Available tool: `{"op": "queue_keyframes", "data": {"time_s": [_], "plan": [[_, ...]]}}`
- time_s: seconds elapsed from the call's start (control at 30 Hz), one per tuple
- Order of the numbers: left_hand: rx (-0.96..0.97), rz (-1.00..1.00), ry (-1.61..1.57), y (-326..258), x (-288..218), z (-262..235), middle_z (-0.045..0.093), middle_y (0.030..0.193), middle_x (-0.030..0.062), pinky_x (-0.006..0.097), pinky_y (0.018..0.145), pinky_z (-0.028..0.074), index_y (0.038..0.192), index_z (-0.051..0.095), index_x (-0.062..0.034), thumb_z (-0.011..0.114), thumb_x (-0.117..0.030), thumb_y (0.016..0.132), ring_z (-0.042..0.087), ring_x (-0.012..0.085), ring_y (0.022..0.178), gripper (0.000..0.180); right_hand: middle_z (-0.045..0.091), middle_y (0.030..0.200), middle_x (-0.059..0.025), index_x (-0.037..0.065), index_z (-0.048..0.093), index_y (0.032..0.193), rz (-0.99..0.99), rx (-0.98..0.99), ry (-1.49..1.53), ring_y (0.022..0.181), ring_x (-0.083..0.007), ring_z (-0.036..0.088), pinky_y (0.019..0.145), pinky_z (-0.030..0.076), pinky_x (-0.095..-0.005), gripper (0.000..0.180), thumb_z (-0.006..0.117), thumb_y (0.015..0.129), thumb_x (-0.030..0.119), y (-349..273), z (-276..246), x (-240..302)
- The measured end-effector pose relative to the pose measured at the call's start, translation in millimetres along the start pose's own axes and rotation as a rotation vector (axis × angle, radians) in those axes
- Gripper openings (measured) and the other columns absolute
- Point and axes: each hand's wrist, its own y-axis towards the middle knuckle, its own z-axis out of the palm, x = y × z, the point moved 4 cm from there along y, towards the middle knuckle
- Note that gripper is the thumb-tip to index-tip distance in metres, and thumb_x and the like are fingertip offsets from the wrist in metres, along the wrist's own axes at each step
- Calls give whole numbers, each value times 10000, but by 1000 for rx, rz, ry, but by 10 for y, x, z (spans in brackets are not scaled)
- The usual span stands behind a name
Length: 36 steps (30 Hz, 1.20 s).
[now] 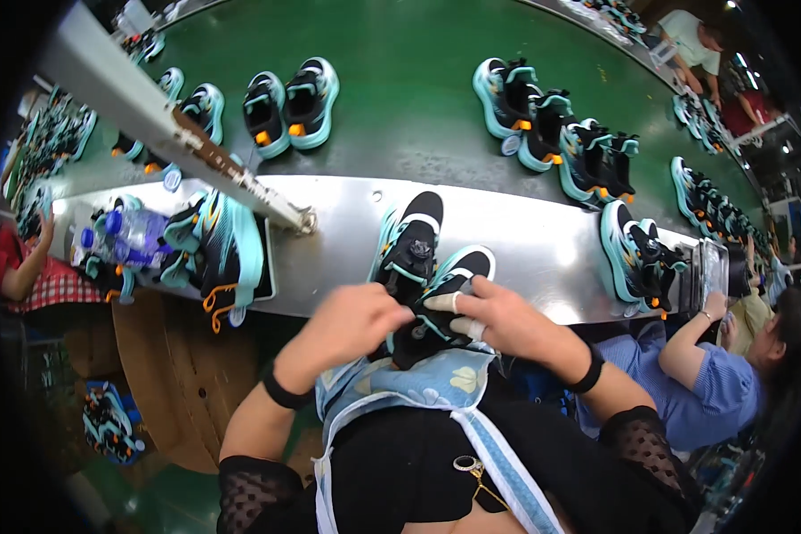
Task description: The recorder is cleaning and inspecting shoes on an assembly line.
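Two black, white and teal sneakers stand side by side at the metal edge in front of me, toes pointing away: a left sneaker (411,238) and a right sneaker (469,264). Over the heel side of the left sneaker, my left hand (351,322) is closed, fingers curled and pinched near the laces. My right hand (505,322) is bent over the right sneaker, with pale wraps on two fingers that point in toward its tongue. Whatever either hand pinches is too small or covered to make out.
A green conveyor belt (400,98) carries more sneakers beyond the metal ledge (329,191). A worn white post (196,133) slants across the left. Purple-labelled bottles (138,233) and upright sneakers (231,245) sit at left. A co-worker (699,374) in blue sits at right.
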Motion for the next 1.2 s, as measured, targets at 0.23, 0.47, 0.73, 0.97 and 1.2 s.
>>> {"op": "queue_keyframes", "data": {"time_s": [0.23,0.47,0.73,0.97,1.2], "plan": [[61,259,-31,782,104,-178,597,909,82,318,760,455,867,660,-38,666,-125,845,583,231,869,89,627,831,-137,76,594,1098,27,-425,-146,774,-343,637,642,499,-443,277,658,875,229,-125,190,107],[186,-288,-727,889,337,-261,554,854,46,274,663,454,942,696,-61,706,-129,837,568,141,754,126,574,876,-152,84,551,1041,71,-393,-44,798,-344,615,662,500,-452,217,628,884,214,-74,53,0],[60,90,80,772,-119,-79,530,921,45,269,664,450,942,676,-31,732,-31,749,550,146,760,200,517,847,-108,111,530,1094,162,-380,-88,800,-299,600,678,496,-411,259,628,890,237,-107,306,-38],[176,8,-163,901,-103,-121,522,923,43,248,667,435,1004,703,-57,741,-32,745,517,139,736,264,544,882,-119,110,510,1114,164,-318,-61,845,-300,603,691,506,-421,292,633,859,181,-140,389,-49],[184,34,-101,903,-42,-115,503,877,23,252,650,426,986,705,-57,745,-25,721,491,125,706,270,540,769,-104,96,520,1092,11,-495,-107,730,-311,616,627,492,-434,292,638,903,285,-178,373,-37]]}}
